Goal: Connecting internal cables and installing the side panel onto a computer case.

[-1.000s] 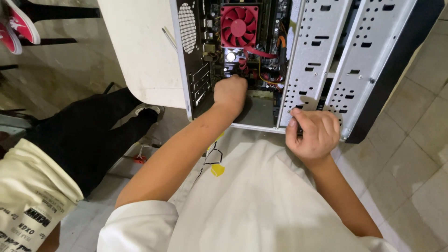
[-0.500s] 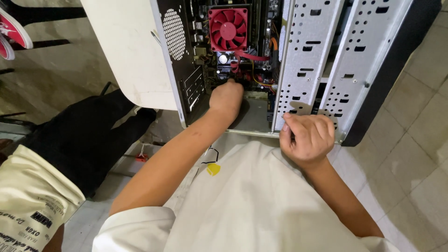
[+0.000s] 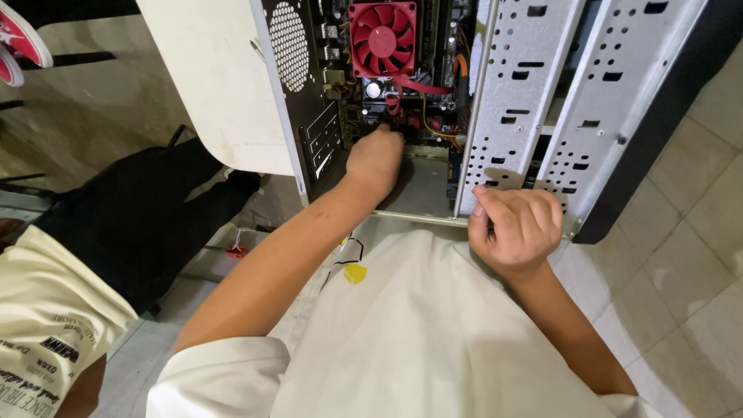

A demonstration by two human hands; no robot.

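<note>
An open computer case (image 3: 217, 93) with a white side stands in front of me. Inside it I see a red cooling fan (image 3: 382, 37) and red and orange cables (image 3: 418, 87). My left hand (image 3: 374, 159) reaches into the case just below the fan, among the cables; its fingertips are hidden behind its back. My right hand (image 3: 517, 224) is curled around the lower edge of the perforated metal drive cage (image 3: 526, 101), at the case's open side.
Another person sits close on the left, in black trousers (image 3: 131, 209) and a cream printed shirt (image 3: 46, 333). A red shoe (image 3: 23, 39) lies at the top left. A small red object (image 3: 236, 251) lies on the floor. Pale floor tiles (image 3: 696, 255) are on the right.
The view has drifted slightly, so the case sits further left and higher. My left hand stays inside the case below the fan, and my right hand stays on the drive cage's edge.
</note>
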